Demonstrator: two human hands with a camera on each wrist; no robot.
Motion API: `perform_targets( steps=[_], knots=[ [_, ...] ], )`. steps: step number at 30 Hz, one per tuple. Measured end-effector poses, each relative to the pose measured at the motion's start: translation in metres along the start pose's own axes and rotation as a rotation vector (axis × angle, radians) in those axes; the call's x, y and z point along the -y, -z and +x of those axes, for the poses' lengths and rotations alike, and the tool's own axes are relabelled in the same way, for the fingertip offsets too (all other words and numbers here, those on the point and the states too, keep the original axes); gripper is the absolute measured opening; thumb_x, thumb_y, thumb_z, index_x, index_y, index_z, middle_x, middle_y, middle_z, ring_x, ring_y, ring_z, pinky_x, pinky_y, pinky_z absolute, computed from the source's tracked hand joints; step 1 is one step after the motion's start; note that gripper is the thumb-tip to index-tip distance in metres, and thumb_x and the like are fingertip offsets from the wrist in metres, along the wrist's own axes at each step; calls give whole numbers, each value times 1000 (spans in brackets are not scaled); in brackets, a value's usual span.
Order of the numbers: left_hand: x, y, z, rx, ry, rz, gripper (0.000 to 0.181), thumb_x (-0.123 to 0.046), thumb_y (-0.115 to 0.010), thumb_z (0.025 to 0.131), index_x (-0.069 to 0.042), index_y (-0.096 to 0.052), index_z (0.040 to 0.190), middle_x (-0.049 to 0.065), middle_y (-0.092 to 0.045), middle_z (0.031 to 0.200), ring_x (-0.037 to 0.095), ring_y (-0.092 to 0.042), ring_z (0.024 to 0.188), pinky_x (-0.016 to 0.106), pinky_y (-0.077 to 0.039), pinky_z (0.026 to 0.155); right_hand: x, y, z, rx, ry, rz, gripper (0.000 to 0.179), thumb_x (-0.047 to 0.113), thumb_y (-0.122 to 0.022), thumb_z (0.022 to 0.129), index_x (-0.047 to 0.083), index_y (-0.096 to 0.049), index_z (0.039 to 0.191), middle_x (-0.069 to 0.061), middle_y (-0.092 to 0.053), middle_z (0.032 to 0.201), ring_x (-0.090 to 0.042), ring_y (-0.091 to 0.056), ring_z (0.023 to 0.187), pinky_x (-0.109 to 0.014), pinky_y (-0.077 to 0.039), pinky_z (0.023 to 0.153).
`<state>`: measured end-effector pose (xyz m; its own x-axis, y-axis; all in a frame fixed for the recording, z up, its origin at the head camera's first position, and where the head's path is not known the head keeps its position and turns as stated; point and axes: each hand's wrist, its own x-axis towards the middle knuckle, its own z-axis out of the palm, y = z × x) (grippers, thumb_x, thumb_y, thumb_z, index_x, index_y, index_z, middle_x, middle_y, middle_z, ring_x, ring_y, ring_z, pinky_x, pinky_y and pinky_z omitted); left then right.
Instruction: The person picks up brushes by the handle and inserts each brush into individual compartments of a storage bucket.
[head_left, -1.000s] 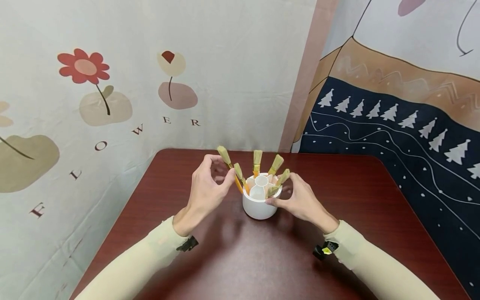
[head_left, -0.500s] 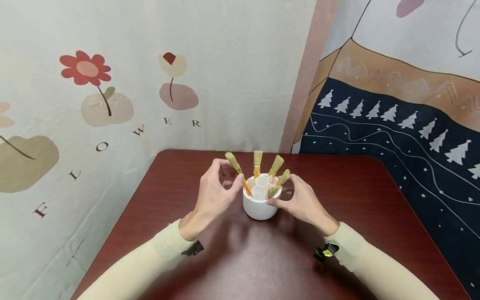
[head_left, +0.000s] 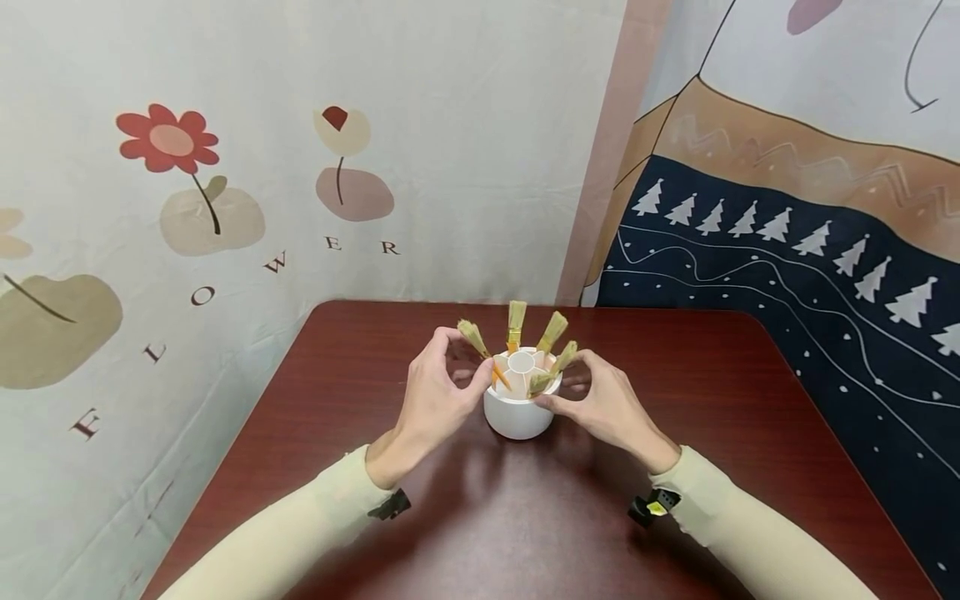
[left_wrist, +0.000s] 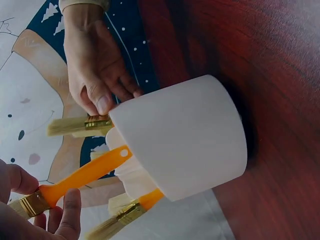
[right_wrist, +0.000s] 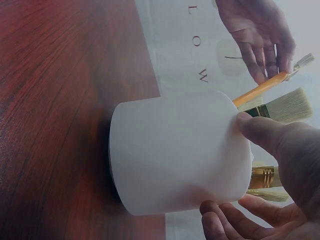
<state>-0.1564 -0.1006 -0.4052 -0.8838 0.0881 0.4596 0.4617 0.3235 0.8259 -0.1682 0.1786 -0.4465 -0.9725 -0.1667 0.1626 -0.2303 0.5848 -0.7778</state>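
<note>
A round white brush holder, divided by thin walls round a central tube, stands upright on the table. My left hand pinches a paintbrush by its metal band, thumb on one side and fingers on the other. Its bristles point up and left, and the holed end of its orange handle overlaps the holder's rim in the left wrist view. My right hand grips the holder near the rim, thumb in front and fingers behind. Several other paintbrushes stand bristles up in the holder, one upright at the back.
The dark red wooden table spreads around the holder. Behind it hangs a pale curtain with printed flowers and letters, and at the right a navy cloth with printed trees.
My left hand has moved right and slightly down, bringing the pinched paintbrush's handle end over the holder's opening. My right hand keeps its grip on the holder.
</note>
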Motion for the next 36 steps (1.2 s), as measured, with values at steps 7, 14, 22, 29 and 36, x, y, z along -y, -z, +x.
perform_targets(
  steps=[7, 14, 22, 29, 36],
  knots=[
    [5, -5, -6, 37, 37, 6, 33, -5, -86, 100, -2, -64, 124, 16, -83, 114, 26, -86, 100, 28, -72, 89, 0, 0, 1, 4, -4, 4, 66, 48, -103, 90, 12, -69, 134, -14, -85, 130, -30, -88, 115, -54, -72, 100],
    [8, -8, -12, 63, 50, 4, 33, -3, -86, 99, -3, -66, 125, 16, -84, 113, 25, -86, 100, 30, -72, 91, 0, 0, 0, 10, -19, -7, 65, 45, -103, 89, 12, -69, 134, -13, -86, 128, -29, -88, 115, -53, -72, 100],
    [13, -10, -15, 85, 64, 29, 32, -2, -85, 98, -3, -66, 124, 16, -84, 114, 27, -87, 101, 32, -73, 92, 0, 0, 1, 12, -11, 3, 65, 44, -103, 90, 12, -69, 135, -13, -86, 127, -29, -88, 114, -53, -73, 99],
    [17, -11, -17, 111, 75, 50, 31, -2, -85, 98, -4, -66, 122, 15, -85, 111, 25, -88, 99, 29, -72, 91, -1, 0, 1, 11, -1, 6, 63, 42, -104, 90, 12, -70, 133, -12, -86, 125, -28, -88, 112, -52, -73, 98],
    [21, -11, -17, 125, 78, 88, 31, -3, -85, 97, -5, -67, 122, 14, -85, 110, 24, -89, 96, 30, -72, 90, 0, 1, 2, 15, -1, 1, 63, 42, -104, 90, 12, -70, 134, -12, -86, 125, -28, -88, 113, -52, -73, 99]
  ],
)
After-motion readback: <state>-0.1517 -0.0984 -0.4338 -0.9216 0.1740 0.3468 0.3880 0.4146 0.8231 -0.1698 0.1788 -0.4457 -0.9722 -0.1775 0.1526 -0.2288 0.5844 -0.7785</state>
